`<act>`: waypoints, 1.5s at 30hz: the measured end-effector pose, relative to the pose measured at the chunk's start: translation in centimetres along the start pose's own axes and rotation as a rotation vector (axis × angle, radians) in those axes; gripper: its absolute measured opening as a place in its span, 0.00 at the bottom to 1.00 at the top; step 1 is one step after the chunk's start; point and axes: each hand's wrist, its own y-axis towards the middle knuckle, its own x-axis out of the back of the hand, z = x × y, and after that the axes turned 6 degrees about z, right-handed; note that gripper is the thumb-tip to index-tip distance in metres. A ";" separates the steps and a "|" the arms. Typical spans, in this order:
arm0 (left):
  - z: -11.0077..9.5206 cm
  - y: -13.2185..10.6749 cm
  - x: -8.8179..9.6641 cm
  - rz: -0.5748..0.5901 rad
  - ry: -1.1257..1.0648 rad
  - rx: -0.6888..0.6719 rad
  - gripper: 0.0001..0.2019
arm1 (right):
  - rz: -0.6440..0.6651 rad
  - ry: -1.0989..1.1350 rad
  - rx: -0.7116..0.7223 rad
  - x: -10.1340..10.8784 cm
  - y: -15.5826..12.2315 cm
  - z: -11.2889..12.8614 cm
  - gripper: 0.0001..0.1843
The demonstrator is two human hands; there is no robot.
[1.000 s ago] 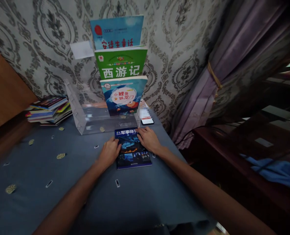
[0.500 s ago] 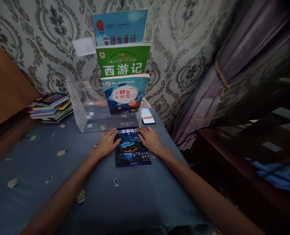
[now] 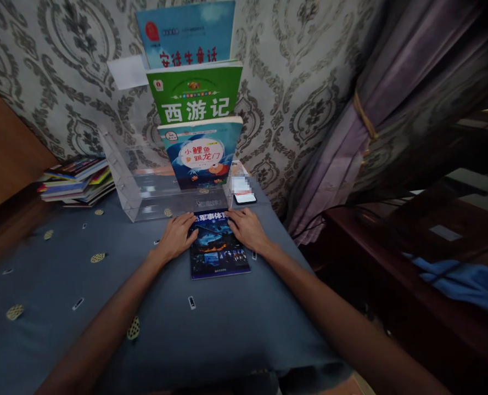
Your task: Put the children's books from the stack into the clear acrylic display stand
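Observation:
A dark blue book (image 3: 218, 258) with a picture cover lies flat on the cloth-covered table, in front of a clear acrylic stand. My left hand (image 3: 175, 237) rests at the book's upper left edge, fingers stretched out and thumb on the cover. At the upper right edge lies my right hand (image 3: 248, 229), open too, with fingertips on the cover. Behind them the clear stand (image 3: 125, 189) bears three upright books in tiers: a blue-teal book (image 3: 202, 156) in front, a green book (image 3: 196, 93) in the middle and a light blue book (image 3: 186, 33) at the back.
A pile of books (image 3: 77, 181) sits at the table's back left. Right of the stand lies a phone (image 3: 244, 192) with a lit screen. A white card (image 3: 127, 72) sticks out by the stand. A curtain (image 3: 334, 137) and dark wooden furniture (image 3: 383, 252) with blue cloth (image 3: 458, 282) are at the right.
The whole view has shifted slightly, with things sitting a little further left in it. Both hands stay at the dark blue book's upper edges.

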 end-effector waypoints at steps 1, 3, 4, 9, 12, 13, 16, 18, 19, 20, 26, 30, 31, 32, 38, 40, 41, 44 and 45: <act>-0.1 0.2 0.1 0.006 -0.003 -0.013 0.20 | -0.002 0.019 0.004 0.0 0.0 -0.1 0.22; -0.4 0.7 0.3 0.022 -0.002 -0.044 0.20 | 0.001 0.065 0.003 0.1 0.1 -0.4 0.23; -0.6 1.0 0.4 0.032 0.001 -0.060 0.20 | 0.004 0.088 -0.005 0.1 0.2 -0.5 0.24; -1.7 3.0 0.1 0.070 0.008 -0.137 0.20 | 0.011 0.163 -0.055 0.2 0.3 -0.9 0.29; -2.8 4.5 -0.1 0.089 -0.003 -0.193 0.20 | 0.000 0.192 -0.058 0.1 0.3 -1.0 0.30; -3.2 4.9 -0.2 0.098 -0.005 -0.211 0.20 | -0.004 0.197 -0.057 0.1 0.3 -1.0 0.31; -4.2 6.1 -0.3 0.122 -0.003 -0.256 0.21 | -0.007 0.193 -0.055 0.2 0.3 -0.9 0.30; -4.6 6.6 -0.4 0.130 -0.005 -0.271 0.21 | -0.004 0.175 -0.053 0.2 0.2 -0.7 0.30; -4.7 6.7 -0.4 0.133 -0.011 -0.273 0.21 | -0.001 0.163 -0.051 0.3 0.2 -0.7 0.29; -4.7 6.7 -0.5 0.136 -0.018 -0.272 0.21 | 0.002 0.147 -0.048 0.3 0.2 -0.6 0.29; -4.2 5.6 -0.8 0.183 -0.100 -0.316 0.23 | 0.005 0.075 -0.043 0.2 0.2 -0.3 0.25; -4.8 3.7 -0.6 0.208 -0.130 -0.358 0.23 | -0.002 0.052 -0.037 0.1 0.2 -0.3 0.24; -5.0 3.0 -0.6 0.216 -0.135 -0.364 0.23 | 0.001 0.050 -0.036 0.1 0.2 -0.3 0.24; -5.3 2.4 -0.4 0.224 -0.142 -0.372 0.23 | 0.002 0.050 -0.036 0.1 0.2 -0.3 0.24; -6.9 -1.6 0.5 0.243 -0.206 -0.463 0.23 | 0.001 0.033 -0.032 -0.1 0.3 -0.4 0.23; -7.1 -2.5 0.7 0.234 -0.231 -0.490 0.23 | -0.007 0.032 -0.025 -0.2 0.3 -0.4 0.23; -7.2 -2.9 0.8 0.228 -0.241 -0.503 0.23 | -0.013 0.033 -0.020 -0.2 0.3 -0.4 0.23; -7.3 -3.3 0.8 0.204 -0.260 -0.520 0.24 | -0.027 0.033 -0.004 -0.3 0.2 -0.3 0.22; -7.3 -3.4 0.7 0.198 -0.264 -0.522 0.24 | -0.033 0.032 0.000 -0.2 0.1 -0.2 0.22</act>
